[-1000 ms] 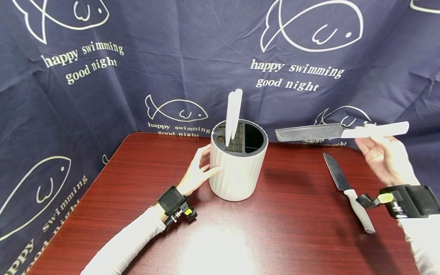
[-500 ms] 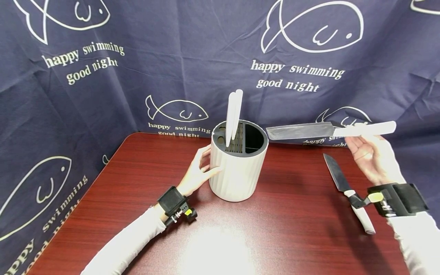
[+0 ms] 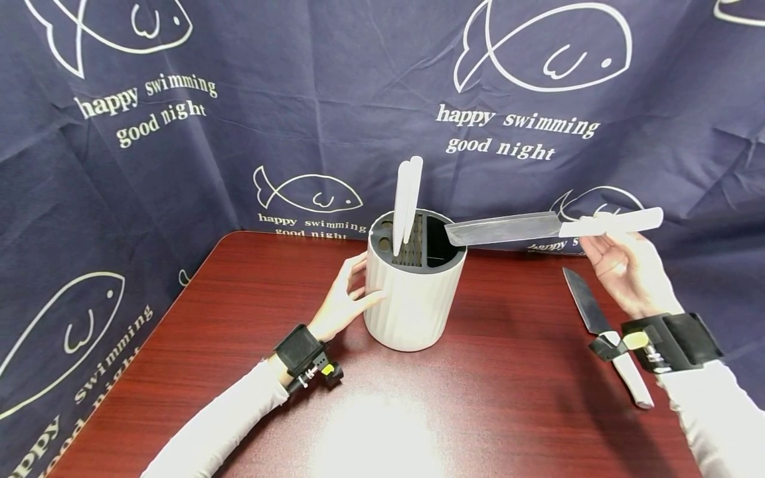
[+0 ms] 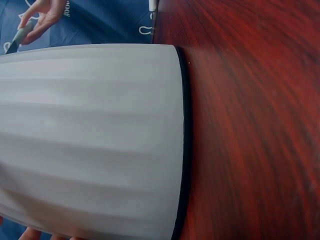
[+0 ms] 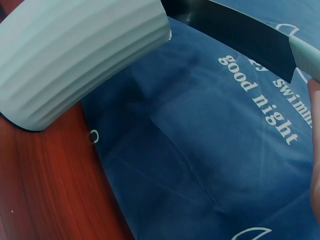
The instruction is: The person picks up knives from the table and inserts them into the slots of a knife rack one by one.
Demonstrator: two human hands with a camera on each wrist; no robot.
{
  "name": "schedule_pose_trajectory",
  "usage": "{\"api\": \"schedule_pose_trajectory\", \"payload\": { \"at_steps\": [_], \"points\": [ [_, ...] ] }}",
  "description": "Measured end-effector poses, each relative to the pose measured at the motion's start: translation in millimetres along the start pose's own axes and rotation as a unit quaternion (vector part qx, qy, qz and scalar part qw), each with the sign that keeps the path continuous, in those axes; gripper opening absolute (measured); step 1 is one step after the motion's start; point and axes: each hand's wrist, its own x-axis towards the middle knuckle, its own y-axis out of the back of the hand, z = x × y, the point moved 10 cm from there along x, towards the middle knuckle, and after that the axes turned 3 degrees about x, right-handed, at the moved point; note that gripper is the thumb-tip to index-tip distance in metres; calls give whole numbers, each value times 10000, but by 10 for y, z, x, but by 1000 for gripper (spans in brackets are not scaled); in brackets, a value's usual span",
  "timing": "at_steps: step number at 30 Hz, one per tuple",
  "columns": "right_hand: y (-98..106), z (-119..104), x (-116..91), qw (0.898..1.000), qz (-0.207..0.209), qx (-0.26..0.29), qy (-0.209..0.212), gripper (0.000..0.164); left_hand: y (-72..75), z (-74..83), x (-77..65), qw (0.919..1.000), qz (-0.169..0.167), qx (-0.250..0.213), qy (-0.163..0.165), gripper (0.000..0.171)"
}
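Note:
A white ribbed knife holder (image 3: 415, 309) with a dark divided top stands upright on the table. My left hand (image 3: 340, 302) grips its left side, thumb across the front and fingers around the back. Two white handles (image 3: 407, 202) rise from the holder's left part. Up at the right, my right hand (image 3: 630, 272) pinches the white handle of a broad-bladed knife (image 3: 505, 229). This knife lies nearly level, pointing left. Its blade end overlaps the holder's open right compartment (image 3: 438, 249) in the head view. The right wrist view shows the blade (image 5: 240, 37) by the holder's rim.
Another knife (image 3: 582, 299) with a white handle lies on the red-brown table (image 3: 508, 398), below the right hand, its tip pointing away. A dark blue cloth (image 3: 358, 86) with fish prints hangs behind the table and along its left side.
My right hand has moved left with the knife, bringing the blade end from right of the holder to over its rim. The left hand and the holder have stayed in place.

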Motion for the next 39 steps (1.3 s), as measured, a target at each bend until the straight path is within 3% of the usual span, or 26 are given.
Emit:
{"api": "schedule_pose_trajectory", "payload": {
  "at_steps": [18,31,39],
  "points": [
    [-56,195,113,9985,121,-519,141,31,5,-28,0,9999,27,29,94,72],
    [-178,302,195,9958,-147,-901,11,30,18,-60,-12,9993,25,185,338,74],
    [-242,318,221,9929,-5,-1188,20,29,8,-20,-5,9998,24,104,195,73]
  ]
}}
